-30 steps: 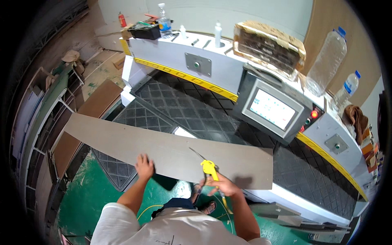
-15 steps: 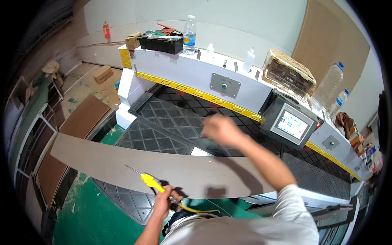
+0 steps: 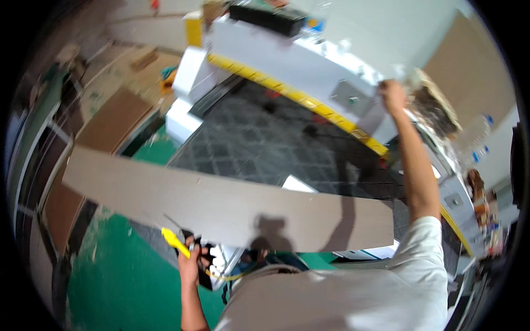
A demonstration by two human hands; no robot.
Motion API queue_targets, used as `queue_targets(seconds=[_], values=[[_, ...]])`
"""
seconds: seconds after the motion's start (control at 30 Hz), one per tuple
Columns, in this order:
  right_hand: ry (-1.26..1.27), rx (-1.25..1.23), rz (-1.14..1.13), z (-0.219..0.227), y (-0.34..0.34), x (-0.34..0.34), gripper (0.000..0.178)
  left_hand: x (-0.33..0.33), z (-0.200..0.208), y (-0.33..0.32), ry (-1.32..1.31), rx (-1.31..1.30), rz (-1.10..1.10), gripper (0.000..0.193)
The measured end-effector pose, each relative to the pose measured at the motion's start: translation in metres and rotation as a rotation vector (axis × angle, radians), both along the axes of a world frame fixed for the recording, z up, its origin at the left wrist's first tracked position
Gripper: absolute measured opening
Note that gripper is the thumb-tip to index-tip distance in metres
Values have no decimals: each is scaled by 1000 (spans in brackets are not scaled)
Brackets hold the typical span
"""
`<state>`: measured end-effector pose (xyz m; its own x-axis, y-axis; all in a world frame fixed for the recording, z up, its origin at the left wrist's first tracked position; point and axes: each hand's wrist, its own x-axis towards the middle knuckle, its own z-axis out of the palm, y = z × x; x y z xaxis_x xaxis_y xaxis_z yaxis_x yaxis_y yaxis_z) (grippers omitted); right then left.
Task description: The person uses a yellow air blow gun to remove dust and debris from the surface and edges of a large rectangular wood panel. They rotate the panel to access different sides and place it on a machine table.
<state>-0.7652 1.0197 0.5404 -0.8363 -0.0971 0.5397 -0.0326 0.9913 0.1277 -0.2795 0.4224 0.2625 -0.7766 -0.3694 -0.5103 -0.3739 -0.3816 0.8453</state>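
In my left hand (image 3: 190, 263) is a yellow air blow gun (image 3: 175, 241) with a thin metal nozzle, its fingers closed round the handle; a yellow hose runs from it near my waist. My right hand (image 3: 393, 97) is stretched out to the top ledge of the white machine (image 3: 276, 52). Its fingers look curled there, but blur hides whether they hold anything. Close by are a translucent bottle and a dirty clear box (image 3: 433, 105). A long grey-brown board (image 3: 221, 207) lies across in front of me, with the blow gun over its near edge.
Behind the board is the black ribbed machine bed (image 3: 259, 132) with a yellow strip (image 3: 298, 99). A black tray (image 3: 268, 19) and a water bottle (image 3: 316, 25) stand on the ledge. Brown panels (image 3: 113, 118) lean at the left, above a green floor (image 3: 121, 276).
My right hand has moved from above the machine bed up and right to the ledge. My left hand with the blow gun is lower and farther left. The view has shifted.
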Motion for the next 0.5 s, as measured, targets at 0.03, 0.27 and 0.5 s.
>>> queue_targets(seconds=[0.03, 0.27, 0.5], values=[[209, 61, 88, -4, 1, 7, 28, 0, 5, -4, -31, -4, 62, 48], [249, -186, 43, -13, -73, 70, 35, -13, 22, -49, -52, -34, 226, 40], [144, -278, 248, -44, -104, 74, 29, -55, 21, -74, 61, 73, 327, 44]])
